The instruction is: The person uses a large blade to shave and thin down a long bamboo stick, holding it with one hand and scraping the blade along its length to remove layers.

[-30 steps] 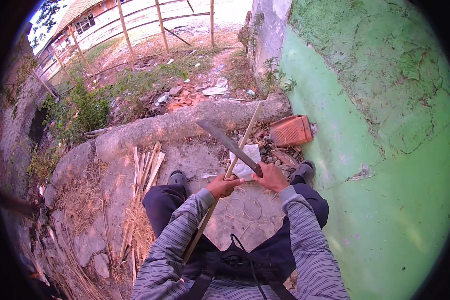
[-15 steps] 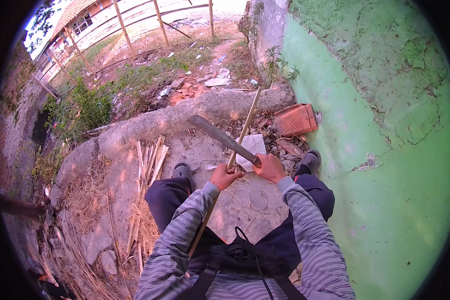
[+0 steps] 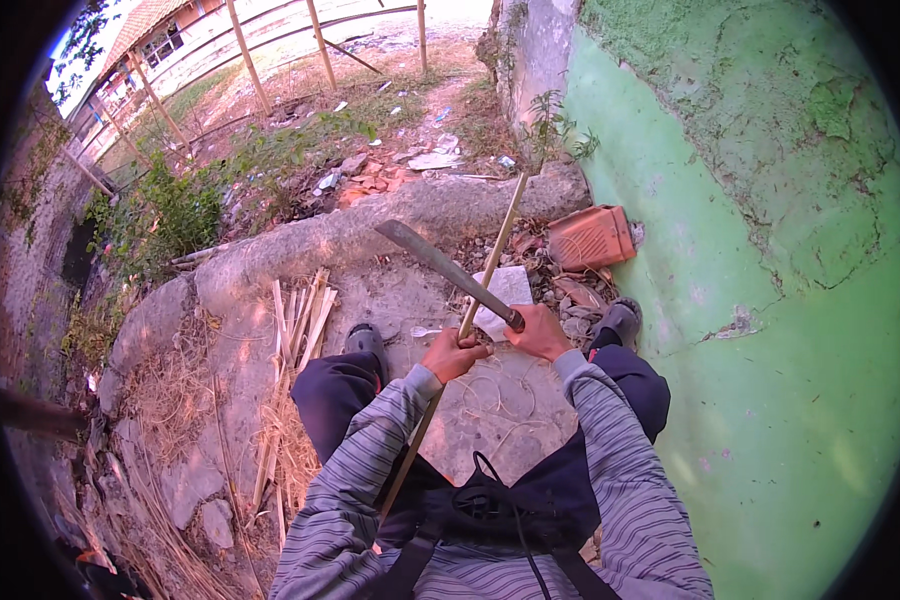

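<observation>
My left hand (image 3: 453, 355) is closed round a long pale bamboo strip (image 3: 503, 228). The strip slants from beside my left thigh up to the low concrete ledge in front. My right hand (image 3: 538, 334) grips a machete (image 3: 448, 268) by its handle, most of which the fingers hide. Its dark, broad blade points up and left, crossing over the strip just beyond my left hand. Whether the edge touches the strip, I cannot tell. Below the blade a white block (image 3: 511, 290) lies on the ground between my feet.
Split bamboo pieces (image 3: 305, 325) and fibre shavings (image 3: 292, 440) lie by my left leg. A rounded concrete ledge (image 3: 370, 228) runs across the front. An orange roof tile (image 3: 590, 238) leans near the green wall (image 3: 770, 430) on my right, with rubble beside it.
The machete's handle end and my right hand have shifted very slightly, and the strip's far tip has moved a little to the right. Both grips stay the same.
</observation>
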A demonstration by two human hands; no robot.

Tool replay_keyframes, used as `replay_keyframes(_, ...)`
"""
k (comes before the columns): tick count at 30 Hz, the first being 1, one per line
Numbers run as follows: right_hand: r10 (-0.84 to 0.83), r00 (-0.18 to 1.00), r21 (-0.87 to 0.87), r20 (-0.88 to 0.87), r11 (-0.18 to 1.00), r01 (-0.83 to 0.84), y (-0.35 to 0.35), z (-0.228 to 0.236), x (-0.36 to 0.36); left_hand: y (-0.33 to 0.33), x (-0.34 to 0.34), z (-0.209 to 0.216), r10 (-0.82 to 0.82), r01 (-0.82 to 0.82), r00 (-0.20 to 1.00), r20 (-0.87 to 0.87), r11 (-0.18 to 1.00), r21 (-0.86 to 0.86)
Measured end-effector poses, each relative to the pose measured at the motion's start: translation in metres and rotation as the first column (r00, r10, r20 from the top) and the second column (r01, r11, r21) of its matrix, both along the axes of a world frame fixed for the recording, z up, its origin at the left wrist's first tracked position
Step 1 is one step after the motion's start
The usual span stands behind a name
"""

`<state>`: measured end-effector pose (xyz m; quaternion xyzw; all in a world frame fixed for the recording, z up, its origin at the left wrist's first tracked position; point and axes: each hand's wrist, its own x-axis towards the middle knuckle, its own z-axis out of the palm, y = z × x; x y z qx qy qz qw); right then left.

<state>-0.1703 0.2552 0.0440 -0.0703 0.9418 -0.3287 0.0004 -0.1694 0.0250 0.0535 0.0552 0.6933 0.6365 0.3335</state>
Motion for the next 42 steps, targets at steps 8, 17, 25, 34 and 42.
replay_keyframes(8, 0.019, 0.998, 0.056, 0.059, 0.998, -0.022, 0.002, 0.003, 0.003, -0.002, -0.003, -0.019, -0.025, -0.015, 0.966, -0.256, 0.988, -0.154)
replay_keyframes(17, -0.042, 0.999, 0.022, 0.002, 0.999, 0.041, 0.007, 0.003, -0.004, -0.002, -0.004, -0.025, -0.061, 0.009, 0.960, -0.274, 0.982, -0.187)
replay_keyframes(25, -0.124, 0.992, -0.008, -0.001, 0.992, 0.123, 0.020, -0.001, -0.006, -0.002, 0.004, -0.031, -0.081, 0.015, 0.946, -0.315, 0.978, -0.206)
replay_keyframes(34, 0.128, 0.991, 0.240, -0.037, 0.964, -0.115, 0.008, 0.007, 0.000, 0.008, -0.008, -0.022, -0.115, -0.109, 0.851, -0.513, 0.916, -0.385)
replay_keyframes(42, 0.013, 0.999, 0.188, -0.032, 0.982, -0.007, 0.006, 0.020, -0.012, 0.013, -0.005, -0.014, -0.063, -0.213, 0.807, -0.588, 0.897, -0.388)
